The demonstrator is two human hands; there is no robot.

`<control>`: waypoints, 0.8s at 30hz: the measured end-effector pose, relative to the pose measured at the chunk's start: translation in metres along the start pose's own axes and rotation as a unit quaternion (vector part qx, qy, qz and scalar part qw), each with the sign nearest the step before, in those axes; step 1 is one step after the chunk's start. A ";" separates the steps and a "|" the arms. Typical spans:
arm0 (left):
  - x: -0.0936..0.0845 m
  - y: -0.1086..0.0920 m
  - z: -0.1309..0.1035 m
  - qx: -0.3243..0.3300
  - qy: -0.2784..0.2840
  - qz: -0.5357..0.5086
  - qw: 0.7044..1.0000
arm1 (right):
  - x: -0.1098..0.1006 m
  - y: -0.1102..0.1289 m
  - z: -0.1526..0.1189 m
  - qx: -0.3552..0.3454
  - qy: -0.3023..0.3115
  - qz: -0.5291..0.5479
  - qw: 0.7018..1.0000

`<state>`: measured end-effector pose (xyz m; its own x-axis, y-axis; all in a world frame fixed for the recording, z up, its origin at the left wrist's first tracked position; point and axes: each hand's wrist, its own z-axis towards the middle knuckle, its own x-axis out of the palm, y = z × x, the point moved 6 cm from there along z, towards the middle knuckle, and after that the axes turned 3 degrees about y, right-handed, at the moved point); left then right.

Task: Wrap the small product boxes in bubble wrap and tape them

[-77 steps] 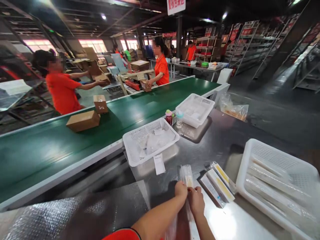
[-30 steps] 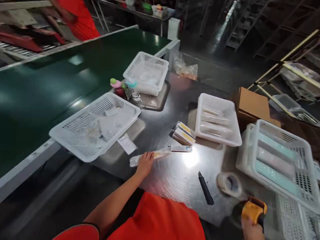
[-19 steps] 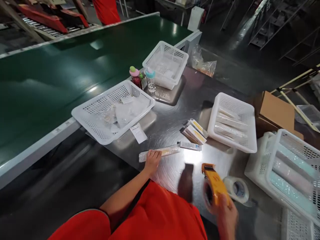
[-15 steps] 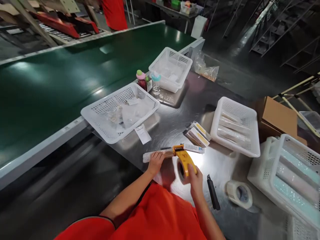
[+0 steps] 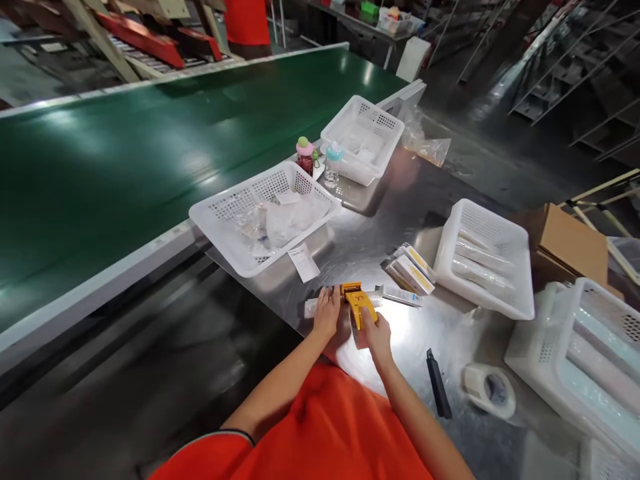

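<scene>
My right hand [image 5: 377, 337] is wrapped around the handle of a yellow tape dispenser [image 5: 358, 303], whose head lies against a slim package in clear wrap [image 5: 311, 308]. Stretched fingers of my left hand [image 5: 327, 311] lie flat across that package beside the dispenser, pressing it to the metal table [image 5: 350, 247]. The package's right part shows beyond the dispenser. Just right of it lies a narrow labelled packet [image 5: 400, 296], with several flat yellow-and-white packets [image 5: 413, 272] behind. A black box cutter [image 5: 439, 385] and a roll of clear tape [image 5: 489, 390] rest to the right of my right hand.
White baskets with bagged goods stand at the left [image 5: 220, 210] and back [image 5: 395, 137]. More baskets, one with wrapped items [image 5: 520, 267], and a cardboard box [image 5: 570, 243] line the right. Two drink bottles [image 5: 332, 167] stand between the baskets. A green conveyor [image 5: 150, 153] runs behind.
The dispenser has come down against the package and tilted, turning its tape roll mostly out of sight. My left fingers have straightened over the package. The whole view has shifted slightly.
</scene>
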<state>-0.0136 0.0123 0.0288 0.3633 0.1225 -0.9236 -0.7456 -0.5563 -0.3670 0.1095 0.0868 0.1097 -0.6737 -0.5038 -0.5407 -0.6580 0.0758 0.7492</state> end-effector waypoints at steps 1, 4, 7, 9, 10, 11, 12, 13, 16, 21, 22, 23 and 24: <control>-0.002 0.000 0.001 0.009 0.013 0.002 1.000 | 0.000 0.001 0.001 0.003 0.000 -0.001 1.000; -0.008 0.000 0.004 0.023 0.042 0.010 0.999 | -0.003 -0.004 -0.006 0.012 0.006 0.008 1.000; -0.014 -0.002 0.006 0.025 0.065 0.016 0.997 | -0.011 -0.019 -0.031 0.020 0.038 0.023 0.999; -0.017 -0.004 0.008 0.027 0.101 0.027 0.994 | -0.017 -0.032 -0.053 0.028 0.062 0.042 0.997; -0.019 -0.006 0.009 0.028 0.126 0.035 0.991 | -0.020 -0.039 -0.064 0.036 0.069 0.059 0.995; -0.019 -0.007 0.010 0.029 0.152 0.043 0.987 | -0.022 -0.046 -0.072 0.046 0.073 0.078 0.993; -0.021 -0.009 0.012 0.029 0.176 0.050 0.983 | -0.022 -0.053 -0.079 0.058 0.078 0.101 0.990; -0.021 -0.010 0.014 0.028 0.197 0.055 0.978 | -0.021 -0.058 -0.082 0.067 0.082 0.121 0.987; -0.023 -0.011 0.025 0.033 0.240 0.069 0.968 | -0.014 -0.065 -0.080 0.071 0.085 0.155 0.982; -0.011 -0.011 0.046 0.070 0.315 0.083 0.943 | -0.009 -0.064 -0.069 0.074 0.074 0.157 0.982; -0.007 -0.013 0.048 0.083 0.328 0.082 0.937 | -0.010 -0.065 -0.069 0.076 0.071 0.159 0.982; -0.004 -0.016 0.050 0.097 0.335 0.079 0.934 | -0.011 -0.066 -0.068 0.077 0.071 0.159 0.982; -0.002 -0.020 0.050 0.113 0.338 0.073 0.932 | -0.012 -0.067 -0.068 0.077 0.071 0.156 0.982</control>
<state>-0.0273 0.0645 0.0328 0.4601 -0.5292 -0.7129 -0.8857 -0.3302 -0.3264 0.1845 0.0287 0.0919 -0.8040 -0.5492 -0.2279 -0.4783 0.3695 0.7967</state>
